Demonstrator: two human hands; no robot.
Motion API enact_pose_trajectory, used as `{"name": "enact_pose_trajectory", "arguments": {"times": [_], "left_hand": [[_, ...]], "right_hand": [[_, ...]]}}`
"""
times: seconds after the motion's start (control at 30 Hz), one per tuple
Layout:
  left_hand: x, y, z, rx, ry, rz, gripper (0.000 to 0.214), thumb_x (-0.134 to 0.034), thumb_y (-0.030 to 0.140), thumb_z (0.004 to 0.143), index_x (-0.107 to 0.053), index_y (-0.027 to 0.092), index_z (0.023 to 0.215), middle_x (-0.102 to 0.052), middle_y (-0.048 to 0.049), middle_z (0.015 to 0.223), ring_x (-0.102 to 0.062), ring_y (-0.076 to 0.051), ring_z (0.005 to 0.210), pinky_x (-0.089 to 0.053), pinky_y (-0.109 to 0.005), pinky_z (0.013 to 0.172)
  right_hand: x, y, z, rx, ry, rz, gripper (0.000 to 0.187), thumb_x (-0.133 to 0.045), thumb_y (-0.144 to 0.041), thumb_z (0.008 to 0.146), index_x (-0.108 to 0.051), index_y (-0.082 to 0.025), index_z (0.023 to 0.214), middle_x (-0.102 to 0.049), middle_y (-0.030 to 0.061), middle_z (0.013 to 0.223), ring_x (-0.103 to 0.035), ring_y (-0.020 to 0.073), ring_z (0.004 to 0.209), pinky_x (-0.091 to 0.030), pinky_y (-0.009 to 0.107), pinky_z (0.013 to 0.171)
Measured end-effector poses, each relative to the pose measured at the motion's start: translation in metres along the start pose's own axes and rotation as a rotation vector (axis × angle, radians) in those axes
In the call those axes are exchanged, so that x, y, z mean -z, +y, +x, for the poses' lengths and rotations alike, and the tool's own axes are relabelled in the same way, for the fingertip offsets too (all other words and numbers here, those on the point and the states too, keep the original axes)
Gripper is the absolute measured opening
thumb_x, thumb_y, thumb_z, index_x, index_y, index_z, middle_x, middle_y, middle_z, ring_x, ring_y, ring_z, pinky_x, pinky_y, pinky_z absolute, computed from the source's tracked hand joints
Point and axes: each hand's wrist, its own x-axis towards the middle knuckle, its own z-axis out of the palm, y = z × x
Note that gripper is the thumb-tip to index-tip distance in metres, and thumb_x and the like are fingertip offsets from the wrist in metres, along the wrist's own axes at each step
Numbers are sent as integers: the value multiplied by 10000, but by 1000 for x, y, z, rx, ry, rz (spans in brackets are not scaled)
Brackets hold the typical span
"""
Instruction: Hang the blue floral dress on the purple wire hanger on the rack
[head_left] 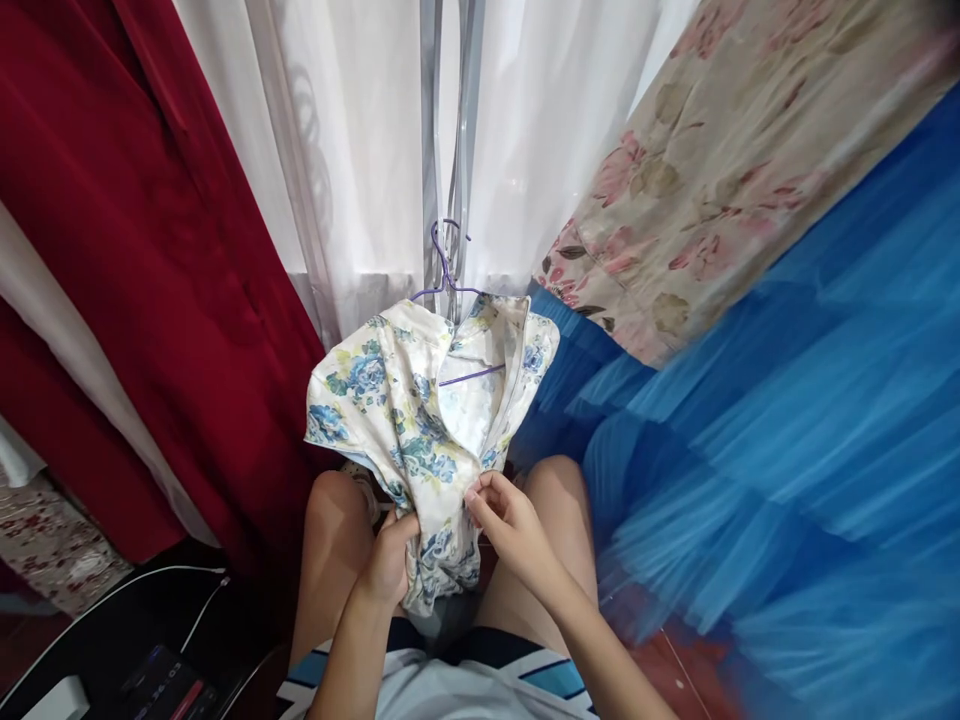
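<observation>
- White curtains (555,130) hang beyond both hands, with grey straps (430,110) down their middle; red drapery (202,260) fills the left hand's outer side; blue tulle (780,450) and beige flowered cloth (660,220) lie off the right.
- Floral top (367,375) stretches ahead of and between the hands, on a purple hanger (444,265).
- Left hand (391,560) is closed, gripping the top's side; right hand (501,505) has curled fingers, thumb and index pinching its front below the neckline.
- Dark screen (169,685), left of the left hand, shows blurred digits; white cable (199,620) nearby.
</observation>
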Motion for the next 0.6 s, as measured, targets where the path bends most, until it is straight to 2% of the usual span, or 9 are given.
{"name": "enact_pose_trajectory", "arguments": {"times": [0.13,0.2,0.23,0.3,0.37,0.43,0.5,0.53,0.6], "left_hand": [[-2,-3,0,-1,-27,15,464,-742,232,598,-726,165,1057,-758,-93,951,-687,-350,999,-535,-431,885],[2,-4,4,-47,30,26,471,-730,221,611,-706,155,1076,-751,-89,955,-677,-335,1021,-525,-415,899],[6,-4,8,-105,101,35,463,-721,215,624,-693,163,1084,-745,-81,964,-670,-320,1035,-520,-402,907],[18,-3,17,-302,300,73,427,-697,200,669,-663,190,1095,-722,-61,1004,-651,-281,1065,-500,-372,933],[31,0,27,-606,509,149,408,-688,183,706,-618,214,1107,-681,-48,1059,-626,-240,1079,-476,-349,959],[40,0,32,-908,634,294,451,-708,169,716,-565,225,1140,-620,-53,1143,-585,-219,1118,-444,-348,996],[41,-7,32,-1074,617,504,460,-716,167,730,-540,222,1152,-569,-69,1196,-547,-222,1155,-413,-370,1035],[39,-13,30,-1082,544,620,430,-705,167,749,-543,217,1144,-560,-77,1198,-538,-227,1163,-402,-384,1048],[32,-32,24,-998,331,789,375,-663,173,803,-544,209,1156,-568,-93,1173,-550,-235,1146,-411,-405,1046]], "right_hand": [[-5,4,-1,-3,-40,7,287,-539,-464,929,-528,-196,826,-486,-29,625,-435,130,566,-330,243,522],[-4,5,1,10,-5,13,272,-504,-432,946,-502,-199,804,-451,-39,620,-400,124,558,-317,244,523],[-2,5,2,19,29,0,268,-492,-411,948,-489,-201,783,-439,-41,619,-390,122,560,-316,245,529],[3,6,4,16,69,-51,261,-474,-364,945,-465,-203,739,-419,-45,600,-378,121,554,-308,248,530],[8,7,5,-10,25,-111,237,-474,-311,923,-461,-204,712,-396,-51,569,-361,118,531,-287,246,511],[9,9,4,-15,-44,-171,208,-487,-258,891,-468,-201,692,-405,-49,558,-364,115,521,-268,242,497],[7,10,3,3,-81,-218,202,-500,-233,871,-484,-196,673,-438,-40,559,-390,115,520,-263,239,492],[4,10,2,10,-88,-230,204,-503,-238,873,-502,-193,674,-453,-36,557,-399,115,516,-261,239,490],[-2,9,-2,15,-97,-232,206,-518,-268,884,-554,-187,698,-465,-35,546,-400,114,502,-259,239,485]]}}
